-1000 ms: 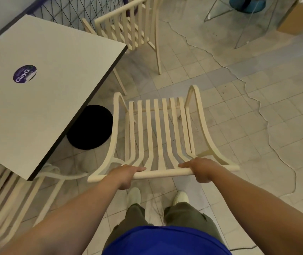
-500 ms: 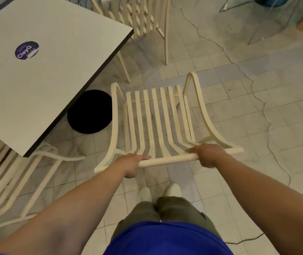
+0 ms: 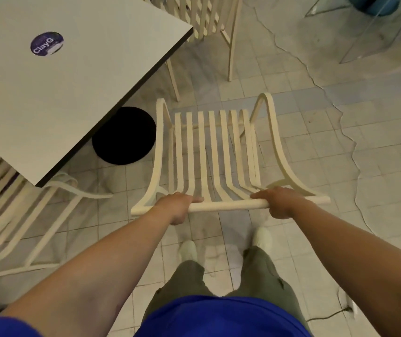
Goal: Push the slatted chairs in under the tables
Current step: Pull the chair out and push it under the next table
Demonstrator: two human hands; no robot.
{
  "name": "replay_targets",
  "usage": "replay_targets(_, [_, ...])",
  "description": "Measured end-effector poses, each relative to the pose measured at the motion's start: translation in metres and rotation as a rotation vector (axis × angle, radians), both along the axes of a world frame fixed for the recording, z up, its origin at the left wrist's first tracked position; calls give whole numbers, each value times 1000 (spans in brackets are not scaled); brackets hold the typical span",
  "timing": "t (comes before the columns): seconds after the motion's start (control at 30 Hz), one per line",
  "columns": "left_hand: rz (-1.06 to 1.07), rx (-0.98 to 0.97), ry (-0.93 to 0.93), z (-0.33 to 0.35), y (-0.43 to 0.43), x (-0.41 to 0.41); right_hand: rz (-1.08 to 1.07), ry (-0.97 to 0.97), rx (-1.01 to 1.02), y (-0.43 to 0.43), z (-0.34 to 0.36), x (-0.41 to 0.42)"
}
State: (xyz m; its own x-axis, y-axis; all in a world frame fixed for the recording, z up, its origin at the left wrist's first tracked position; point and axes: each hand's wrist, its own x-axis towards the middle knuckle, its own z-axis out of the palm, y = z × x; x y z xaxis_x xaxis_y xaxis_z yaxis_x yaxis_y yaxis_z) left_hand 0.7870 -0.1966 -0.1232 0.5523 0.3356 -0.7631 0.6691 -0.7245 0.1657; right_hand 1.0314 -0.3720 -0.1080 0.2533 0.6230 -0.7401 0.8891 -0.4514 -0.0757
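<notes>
While both hands wrap the round top rail (image 3: pixel 228 205) of the slatted chair (image 3: pixel 215 156), left hand (image 3: pixel 176 207) clasps it near the left end, knuckles up, fingers curled over the front; right hand (image 3: pixel 281 203) clasps it right of centre, thumb lying along the rail. Rail: smooth, cream, cylindrical. Seven flat slats sweep down from it and bend forward into the seat. Two bowed side frames loop up at the front corners like hairpins.

Chair stands on the open tile floor (image 3: pixel 316 132), facing away from the person, just right of the table (image 3: pixel 73 76) and not under it. Its left frame sits near the black round table base (image 3: pixel 124 135), apart from it.

Table top: pale, matte, square-cornered, thin dark edge band. Round purple sticker (image 3: pixel 46 43) reading "ClayG" on it. Near corner overhangs a second cream chair (image 3: pixel 12 210) at lower left, partly tucked beneath. A third slatted chair (image 3: pixel 206 23) stands past the far corner, legs splayed.

Floor: small pale square tiles, mottled, grey grout. A thin cable (image 3: pixel 340 132) wanders down the right side. Bare floor ahead and to the right of the held chair.
</notes>
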Motion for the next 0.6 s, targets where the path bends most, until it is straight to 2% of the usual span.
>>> replay_targets(0.37, [74, 39, 67, 15, -20, 18, 213, 160, 0, -1, -3, 34])
replay_targets(0.6, [204, 47, 51, 14, -60, 41, 304, 174, -27, -5, 1, 75])
